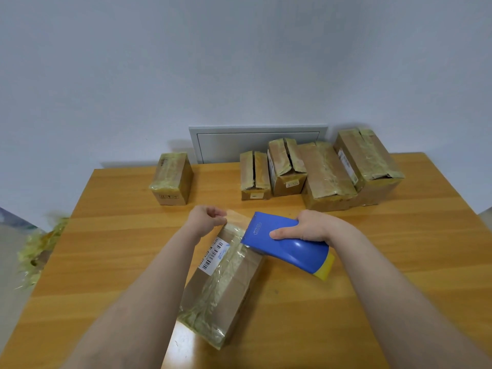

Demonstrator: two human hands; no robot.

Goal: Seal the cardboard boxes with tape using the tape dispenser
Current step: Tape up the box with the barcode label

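Taped cardboard box (226, 283) flat on table (372, 288), shut, contents hidden.
Left hand (206, 218) pinching tape strip (234, 218) at its far end.
Right hand (308, 227) gripping blue tape dispenser (287, 246) against box.
Beyond fingers: five more boxes (286, 169).

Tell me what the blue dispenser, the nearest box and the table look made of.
Tape dispenser: likely hard plastic, glossy blue, with a bright highlight.
Nearest box: matte brown cardboard under wrinkled, shiny tape.
Table: wood or wood-look laminate, smooth, with striped grain.
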